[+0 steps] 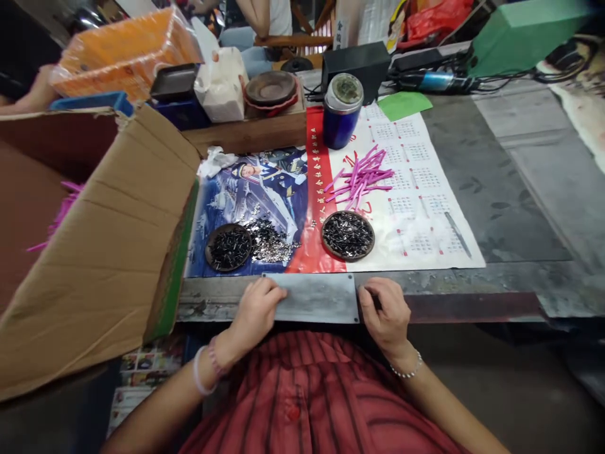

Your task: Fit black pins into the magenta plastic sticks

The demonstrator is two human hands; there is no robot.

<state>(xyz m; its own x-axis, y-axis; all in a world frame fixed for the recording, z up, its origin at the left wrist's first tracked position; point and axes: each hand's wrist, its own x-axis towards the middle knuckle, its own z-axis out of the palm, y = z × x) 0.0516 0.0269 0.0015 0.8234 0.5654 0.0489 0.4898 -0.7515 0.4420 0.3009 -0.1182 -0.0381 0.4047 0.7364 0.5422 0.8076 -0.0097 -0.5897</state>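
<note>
A grey metal plate (316,299) with small holes at its corners lies at the bench's front edge. My left hand (258,309) rests on its left end, fingers curled and closed; anything inside them is hidden. Just beyond the plate's right end, my right hand (385,312) is also curled closed, and its grip does not show. Two round dishes hold small black pieces: a left dish (229,247) and a right dish (348,235). Beside the left one lies a loose heap of black and shiny bits (274,243). Pink sticks (362,178) are piled behind the right dish.
An open cardboard box (94,221) with pink sticks inside stands at the left. Behind the calendar sheet (416,189) are a blue cup (341,116), a tissue pack (221,85) and a black box (357,66). An orange bin (123,53) and other people are farther back.
</note>
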